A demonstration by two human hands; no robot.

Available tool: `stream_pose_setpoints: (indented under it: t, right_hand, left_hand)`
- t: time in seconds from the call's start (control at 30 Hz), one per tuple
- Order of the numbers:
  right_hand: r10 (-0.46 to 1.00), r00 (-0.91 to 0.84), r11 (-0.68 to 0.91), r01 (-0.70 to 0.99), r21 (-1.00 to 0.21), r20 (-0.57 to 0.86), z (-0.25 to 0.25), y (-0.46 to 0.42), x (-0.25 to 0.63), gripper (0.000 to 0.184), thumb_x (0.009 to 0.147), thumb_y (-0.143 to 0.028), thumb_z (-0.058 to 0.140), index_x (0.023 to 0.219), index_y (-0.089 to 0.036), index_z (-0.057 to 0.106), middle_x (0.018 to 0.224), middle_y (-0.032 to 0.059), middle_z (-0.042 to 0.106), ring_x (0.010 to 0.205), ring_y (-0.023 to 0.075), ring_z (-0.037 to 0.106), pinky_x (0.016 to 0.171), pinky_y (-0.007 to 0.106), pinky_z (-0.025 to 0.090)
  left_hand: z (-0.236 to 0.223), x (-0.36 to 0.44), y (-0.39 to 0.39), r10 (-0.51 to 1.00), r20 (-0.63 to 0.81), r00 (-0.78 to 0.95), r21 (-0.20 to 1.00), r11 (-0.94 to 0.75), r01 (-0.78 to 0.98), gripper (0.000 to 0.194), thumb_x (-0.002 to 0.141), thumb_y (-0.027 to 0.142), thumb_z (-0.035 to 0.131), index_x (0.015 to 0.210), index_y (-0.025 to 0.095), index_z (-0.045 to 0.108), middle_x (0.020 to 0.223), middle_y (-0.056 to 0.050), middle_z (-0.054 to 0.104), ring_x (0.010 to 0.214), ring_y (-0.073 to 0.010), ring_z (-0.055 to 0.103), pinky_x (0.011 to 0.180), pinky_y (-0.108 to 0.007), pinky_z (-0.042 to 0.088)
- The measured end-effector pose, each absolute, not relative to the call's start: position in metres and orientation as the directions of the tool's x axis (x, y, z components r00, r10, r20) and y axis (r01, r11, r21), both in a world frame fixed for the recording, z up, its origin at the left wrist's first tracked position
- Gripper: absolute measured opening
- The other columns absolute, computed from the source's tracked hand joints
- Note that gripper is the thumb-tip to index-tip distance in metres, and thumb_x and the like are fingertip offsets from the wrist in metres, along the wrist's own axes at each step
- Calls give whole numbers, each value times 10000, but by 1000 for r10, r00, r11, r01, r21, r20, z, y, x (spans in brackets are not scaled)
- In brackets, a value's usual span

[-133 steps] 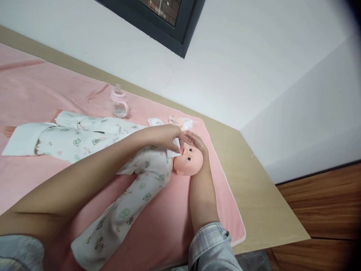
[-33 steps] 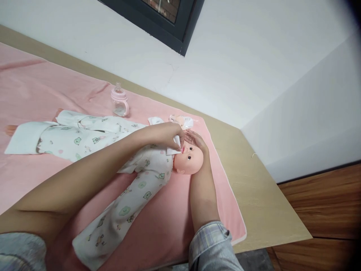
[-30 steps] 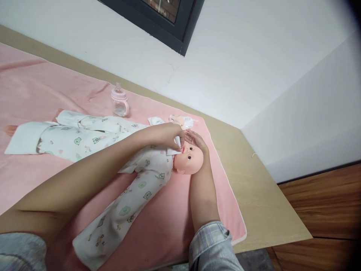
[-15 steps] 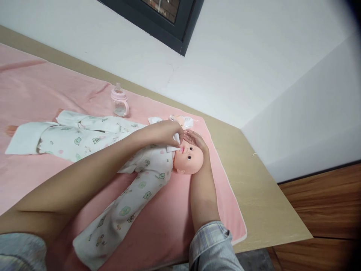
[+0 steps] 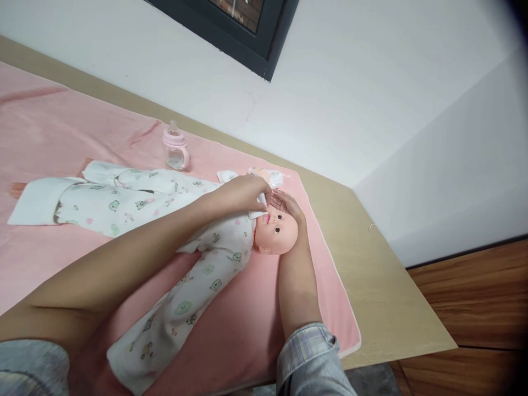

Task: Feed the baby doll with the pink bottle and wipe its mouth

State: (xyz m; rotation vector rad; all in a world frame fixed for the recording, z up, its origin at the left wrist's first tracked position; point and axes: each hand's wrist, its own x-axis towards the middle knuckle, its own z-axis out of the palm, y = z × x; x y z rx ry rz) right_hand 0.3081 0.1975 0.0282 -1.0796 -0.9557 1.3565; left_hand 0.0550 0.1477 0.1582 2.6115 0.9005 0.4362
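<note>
A baby doll lies on its back, its bald head to the right. It wears a white printed outfit with long sleeves and legs. My left hand pinches a white tissue beside the doll's mouth; some of the tissue is hidden by the fingers. Around the far side and top of the head curves my right hand, its fingers stretched out and resting by the cheek. Part of that palm is hidden behind the head.
A pink-topped baby bottle stands beyond the doll. Near its far shoulder lies a small plastic packet. The pink blanket covers much of the wooden table, whose edge shows at right. A white wall rises behind.
My left hand has shifted slightly away from me and to the right with the tissue, showing more of the doll's chin. My right hand and the doll have stayed in place.
</note>
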Motion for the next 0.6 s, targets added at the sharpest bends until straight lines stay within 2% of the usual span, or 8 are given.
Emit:
stream_pose_setpoints:
  t: [0.2,0.4,0.53,0.6]
  right_hand:
    - [995,30,-88,-233,-968,-98,31,197,308,199,788,-259,797,925,-214,660,947,33,765,1040,208,724,1038,380,574]
    - [996,-17,-91,-315,-945,-90,23,203,316,205,813,-266,777,974,-188,676,970,37,765,967,164,730,1012,299,573]
    - [996,-39,-90,-298,-950,-81,22,204,317,201,823,-260,765,987,-192,672,948,24,760,946,164,725,1002,317,577]
    - [996,-40,-90,-280,-956,-82,22,204,317,174,832,-263,755,974,-204,673,950,18,756,938,165,723,1007,320,574]
  left_hand:
    - [158,57,148,646,187,740,422,-733,533,118,798,226,672,881,203,753,902,-18,756,879,-231,670,657,-284,386]
    - [166,55,143,640,204,741,494,-721,486,109,806,218,683,872,200,768,904,-7,750,837,-208,664,674,-270,397]
    - [167,55,139,618,158,770,542,-706,456,117,797,222,692,882,204,770,862,2,737,758,-191,655,639,-270,396]
    - [164,57,139,602,156,783,540,-716,443,117,783,219,693,877,208,761,875,5,734,783,-195,657,646,-273,398]
